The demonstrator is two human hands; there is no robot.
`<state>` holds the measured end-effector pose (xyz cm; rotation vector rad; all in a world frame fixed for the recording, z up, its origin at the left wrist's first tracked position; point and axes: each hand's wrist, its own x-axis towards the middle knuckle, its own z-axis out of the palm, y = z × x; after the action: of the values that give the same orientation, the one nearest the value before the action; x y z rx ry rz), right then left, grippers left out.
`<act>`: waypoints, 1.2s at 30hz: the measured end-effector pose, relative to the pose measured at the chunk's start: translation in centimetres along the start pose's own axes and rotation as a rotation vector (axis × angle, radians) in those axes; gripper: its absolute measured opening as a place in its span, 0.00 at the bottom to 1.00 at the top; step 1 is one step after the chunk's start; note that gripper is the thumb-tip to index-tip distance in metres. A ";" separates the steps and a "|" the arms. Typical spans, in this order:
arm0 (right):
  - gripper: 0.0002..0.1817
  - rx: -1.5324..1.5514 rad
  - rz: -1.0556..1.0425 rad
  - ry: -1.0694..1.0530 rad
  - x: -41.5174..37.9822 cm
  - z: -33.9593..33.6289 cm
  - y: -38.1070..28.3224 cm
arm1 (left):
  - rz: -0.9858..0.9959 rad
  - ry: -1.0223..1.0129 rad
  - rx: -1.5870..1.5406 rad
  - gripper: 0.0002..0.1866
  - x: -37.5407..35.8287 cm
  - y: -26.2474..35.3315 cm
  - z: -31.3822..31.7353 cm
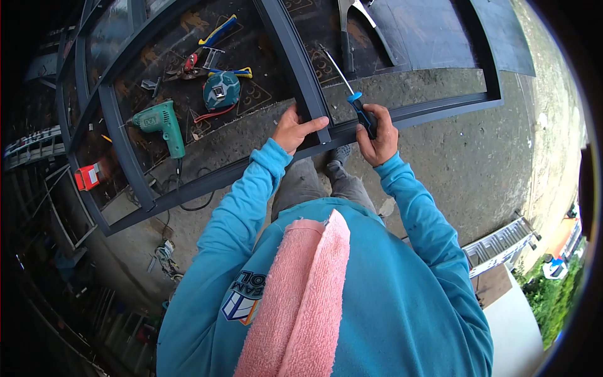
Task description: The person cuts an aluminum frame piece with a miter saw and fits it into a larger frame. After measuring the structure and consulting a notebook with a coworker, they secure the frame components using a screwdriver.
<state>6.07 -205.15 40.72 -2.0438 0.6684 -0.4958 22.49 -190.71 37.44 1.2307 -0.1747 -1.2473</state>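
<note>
A dark grey metal frame (294, 66) with several bars stretches across the view in front of my body. My left hand (294, 131) grips the frame where a crossbar meets the near rail, its thumb laid over the bar and its other fingers partly hidden behind it. In my right hand (379, 137) is a screwdriver (355, 98) with a blue and black handle. Its long thin shaft points up and away to the left, over the frame's right opening. My right fingers wrap round the handle close to the near rail.
Within the frame's left opening lie a green drill (160, 125), a tape measure (221, 91), red-handled snips (191, 63) and a blue-yellow tool (218, 30). Large metal-jawed pliers (347, 31) lie beyond the right opening. A red box (87, 178) sits far left; a ladder (502, 245) lies right.
</note>
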 end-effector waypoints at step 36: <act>0.25 -0.199 0.019 0.347 2.0 2.7 0.4 | -0.023 -0.100 0.079 0.30 2.8 -2.0 -2.2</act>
<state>9.12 -204.85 39.15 -2.1544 0.9755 -0.8114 23.89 -191.18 33.60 1.2418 -0.2857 -1.3334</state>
